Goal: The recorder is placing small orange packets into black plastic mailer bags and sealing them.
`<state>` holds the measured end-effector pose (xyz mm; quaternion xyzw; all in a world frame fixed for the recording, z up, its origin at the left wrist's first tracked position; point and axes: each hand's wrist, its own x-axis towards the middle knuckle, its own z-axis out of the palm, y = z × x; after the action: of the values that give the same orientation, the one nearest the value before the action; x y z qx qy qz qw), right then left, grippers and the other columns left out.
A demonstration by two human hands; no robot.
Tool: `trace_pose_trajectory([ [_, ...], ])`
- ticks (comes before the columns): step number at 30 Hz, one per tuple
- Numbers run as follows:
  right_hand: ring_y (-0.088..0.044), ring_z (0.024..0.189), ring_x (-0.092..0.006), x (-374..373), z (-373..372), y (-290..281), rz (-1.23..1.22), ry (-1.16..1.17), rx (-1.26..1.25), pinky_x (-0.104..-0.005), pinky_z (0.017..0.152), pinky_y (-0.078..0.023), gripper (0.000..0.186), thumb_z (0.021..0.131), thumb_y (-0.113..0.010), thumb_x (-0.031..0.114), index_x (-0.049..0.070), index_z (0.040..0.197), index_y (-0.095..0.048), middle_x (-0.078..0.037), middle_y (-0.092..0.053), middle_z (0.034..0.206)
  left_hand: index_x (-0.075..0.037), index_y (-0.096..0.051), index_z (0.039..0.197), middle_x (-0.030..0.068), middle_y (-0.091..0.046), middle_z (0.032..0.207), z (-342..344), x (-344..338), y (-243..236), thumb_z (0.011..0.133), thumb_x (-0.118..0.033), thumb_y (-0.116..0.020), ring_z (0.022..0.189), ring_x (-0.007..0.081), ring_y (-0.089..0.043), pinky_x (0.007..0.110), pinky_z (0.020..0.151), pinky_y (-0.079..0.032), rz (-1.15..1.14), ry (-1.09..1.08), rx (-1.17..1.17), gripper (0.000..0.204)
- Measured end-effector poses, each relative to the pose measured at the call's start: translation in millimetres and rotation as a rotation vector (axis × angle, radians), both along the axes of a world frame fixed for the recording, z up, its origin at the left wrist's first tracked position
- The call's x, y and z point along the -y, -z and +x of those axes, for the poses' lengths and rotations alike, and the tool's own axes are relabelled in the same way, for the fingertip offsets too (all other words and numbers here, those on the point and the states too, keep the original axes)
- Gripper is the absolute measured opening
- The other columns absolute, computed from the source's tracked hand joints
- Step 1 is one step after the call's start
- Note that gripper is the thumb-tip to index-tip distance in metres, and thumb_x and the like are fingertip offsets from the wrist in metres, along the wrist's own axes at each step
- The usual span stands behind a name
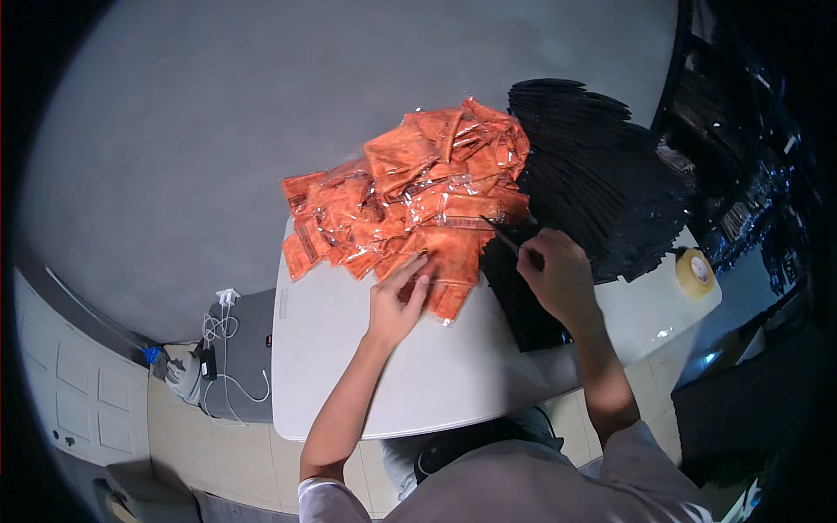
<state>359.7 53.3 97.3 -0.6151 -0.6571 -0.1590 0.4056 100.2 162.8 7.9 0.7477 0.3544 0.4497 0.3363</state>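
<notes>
A large heap of orange packets (405, 157) in clear, shiny film lies on the white table (366, 383). At the heap's near edge, my left hand (397, 305) has its thumb and fingers on the left edge of one orange packet (455, 257). Over a flat black bag (527, 309), my right hand (558, 275) is closed, its thumb and fingers pinching a thin dark edge that points toward the heap. That edge looks like part of the black bag, though the join is hard to make out.
Many black bags (593, 166) fan out in a stack right of the heap. A roll of clear tape (695, 272) lies near the table's right end. White cables (225, 349) and a black adapter (207, 362) are left of the table. A grey wall (200, 131) stands behind.
</notes>
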Motion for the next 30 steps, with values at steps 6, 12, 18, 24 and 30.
trace_pose_trajectory([
  [6,-0.063,0.071,-0.0073,6,-28,-31,-0.286,-0.443,-0.73,-0.0264,0.067,-0.051,0.021,0.103,-0.068,0.015,-0.003,0.095,-0.074,-0.003,-0.07,0.074,-0.006,-0.038,0.163,0.0147,-0.054,0.157,-30,-22,15,0.103,-0.069,-0.051,0.138,0.0318,-0.06,0.044,0.102,-0.057,-0.399,0.414,0.479,0.088],
  [12,-0.061,0.074,-0.004,-33,-65,34,-0.373,-0.591,-0.827,-0.0247,0.067,-0.049,0.021,0.103,-0.07,0.015,-0.006,0.099,-0.074,-0.002,-0.071,0.077,0.001,-0.071,0.126,0.0047,-0.076,0.108,-88,6,-9,0.105,-0.048,-0.065,0.081,0.0105,-0.069,0.028,0.071,-0.055,-0.569,0.168,0.463,0.053],
  [18,-0.068,0.072,-0.0146,-45,-113,62,-0.467,-0.534,-0.679,-0.0288,0.068,-0.052,0.018,0.1,-0.073,0.014,-0.004,0.097,-0.074,-0.01,-0.074,0.082,0.002,-0.08,0.1,0.002,-0.077,0.085,-129,56,-18,0.095,-0.005,-0.08,0.073,0.0037,-0.062,0.02,0.068,-0.048,-0.455,-0.2,0.263,0.009],
  [24,-0.073,0.087,-0.0274,-8,-147,37,0.005,-0.771,-0.348,-0.0393,0.075,-0.057,0.009,0.087,-0.079,0.008,0.005,0.096,-0.076,-0.011,-0.073,0.096,0.004,-0.079,0.112,0.0114,-0.081,0.106,-183,91,-32,0.092,0.002,-0.079,0.103,0.0175,-0.075,0.028,0.092,-0.056,-0.065,-0.337,0.067,0.02],
  [30,-0.067,0.116,-0.0273,10,-168,87,-0.231,-0.972,0.193,-0.0398,0.092,-0.059,0.031,0.091,-0.077,0.035,0.005,0.101,-0.076,-0.007,-0.073,0.113,0.0,-0.074,0.131,0.0162,-0.077,0.125,-198,128,-33,0.106,0.0,-0.055,0.116,0.0206,-0.072,0.033,0.101,-0.055,-0.112,-0.574,0.022,0.031],
])
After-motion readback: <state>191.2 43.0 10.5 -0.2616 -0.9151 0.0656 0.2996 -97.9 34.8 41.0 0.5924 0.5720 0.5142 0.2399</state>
